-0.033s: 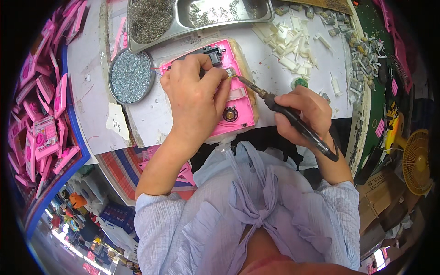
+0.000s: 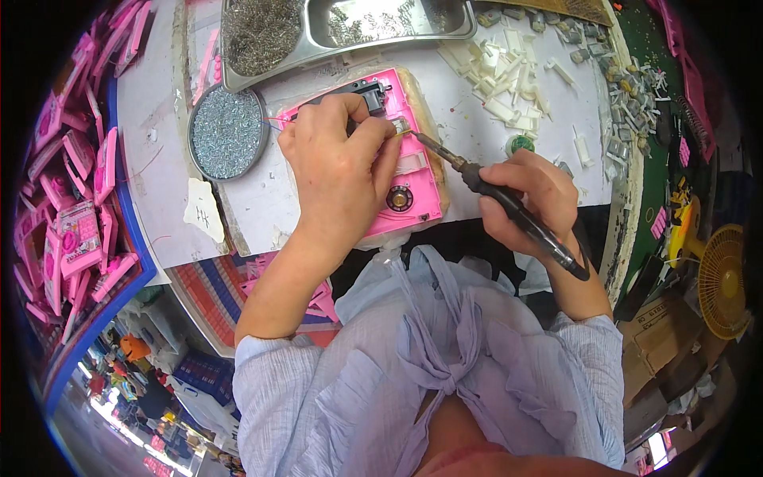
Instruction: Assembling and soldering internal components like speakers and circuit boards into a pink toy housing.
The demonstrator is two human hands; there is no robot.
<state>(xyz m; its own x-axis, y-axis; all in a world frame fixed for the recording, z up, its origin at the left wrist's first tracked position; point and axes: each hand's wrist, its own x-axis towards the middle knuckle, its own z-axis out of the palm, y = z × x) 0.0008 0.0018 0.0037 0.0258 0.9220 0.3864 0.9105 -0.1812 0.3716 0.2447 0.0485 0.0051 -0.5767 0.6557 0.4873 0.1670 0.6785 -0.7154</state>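
My right hand (image 2: 534,195) grips the black handle of a soldering iron (image 2: 509,211). Its metal tip touches, or nearly touches, a small part inside a pink plastic toy housing (image 2: 425,179). Over that housing, my left hand (image 2: 338,159) is closed in a pinch close to the tip; what lies between its fingertips is too small to make out. Thin red and blue wires (image 2: 274,121) stick out left of this hand. A round black speaker (image 2: 400,198) and a black part (image 2: 369,94) sit in the housing, which my left hand partly covers.
Left of the housing stands a round dish of small screws (image 2: 226,131). Beyond is a metal tray (image 2: 389,40) with springs. White plastic parts (image 2: 509,79) and small motors (image 2: 628,119) lie right. Pink housings (image 2: 79,230) fill a blue-edged bin; a yellow fan (image 2: 723,278) stands right.
My right hand and the rear of the soldering iron have shifted very slightly right. The tip, my left hand and the housing look unmoved.
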